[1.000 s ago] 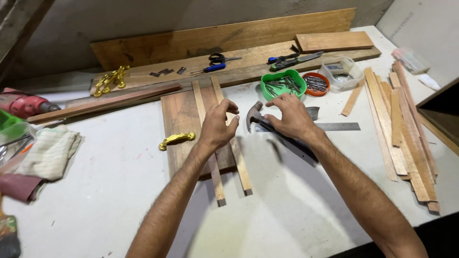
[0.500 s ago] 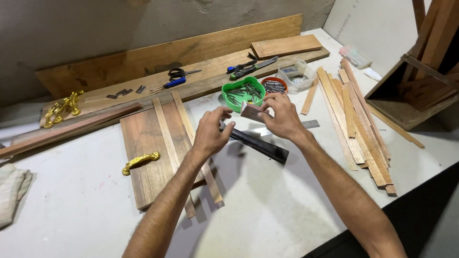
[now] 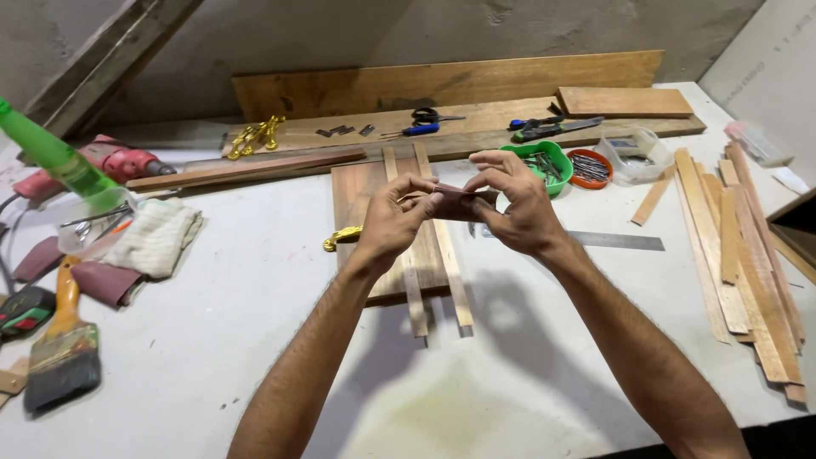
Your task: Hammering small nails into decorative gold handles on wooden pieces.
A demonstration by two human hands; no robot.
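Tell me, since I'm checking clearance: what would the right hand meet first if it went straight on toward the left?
Probably the left hand: the right hand faces it, both pinching one small dark piece.

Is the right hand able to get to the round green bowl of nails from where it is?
Probably yes. The right hand hovers just in front of the round green bowl of nails with nothing between them, but its fingers, with the left hand, pinch a small dark strip.

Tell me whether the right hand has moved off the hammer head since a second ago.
Yes. The right hand has lifted from the table, now pinching a small dark strip with the left hand above the dark wood panel.
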